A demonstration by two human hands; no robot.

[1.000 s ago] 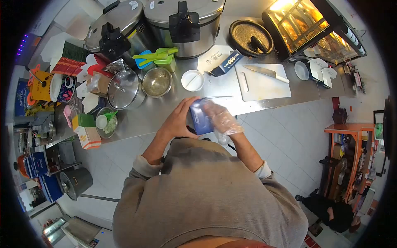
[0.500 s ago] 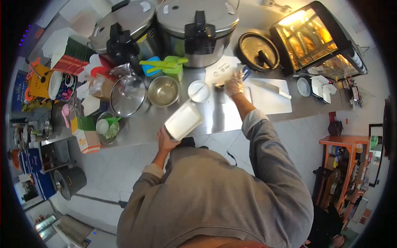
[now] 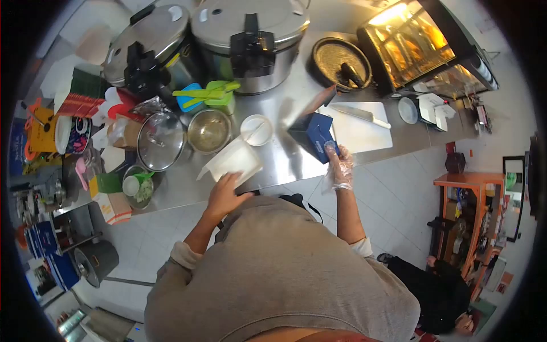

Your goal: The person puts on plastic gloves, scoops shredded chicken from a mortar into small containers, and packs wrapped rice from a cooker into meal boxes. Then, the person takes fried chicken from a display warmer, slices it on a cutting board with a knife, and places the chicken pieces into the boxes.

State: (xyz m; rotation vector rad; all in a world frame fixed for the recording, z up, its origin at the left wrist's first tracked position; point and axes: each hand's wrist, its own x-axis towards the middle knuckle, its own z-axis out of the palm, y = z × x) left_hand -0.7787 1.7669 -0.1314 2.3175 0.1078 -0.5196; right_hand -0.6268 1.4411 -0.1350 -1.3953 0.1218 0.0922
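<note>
My left hand (image 3: 224, 196), bare, rests with its fingertips on the near edge of a white open takeaway box (image 3: 231, 162), thumb stretched out to the side. The box lies by the counter's front edge. My right hand (image 3: 341, 166), in a clear plastic glove, is closed on the near end of a dark blue folded carton (image 3: 320, 132), whose panels stand partly unfolded. Between the two, a small white bowl (image 3: 256, 130) has a thin utensil lying across it. Left of that bowl stands a metal bowl (image 3: 209, 131).
A knife (image 3: 359, 113) lies on the white cutting board (image 3: 373, 134). Behind stand two large cookers (image 3: 250, 34), a round dark pan (image 3: 342, 64) and a lit food warmer (image 3: 410, 43). A glass lid (image 3: 161, 141) leans at left. A person in black (image 3: 439, 293) is at lower right.
My right hand has come toward me with the blue carton, which was farther back on the counter. The white box is lower and farther left, and my left hand has shifted onto its near edge.
</note>
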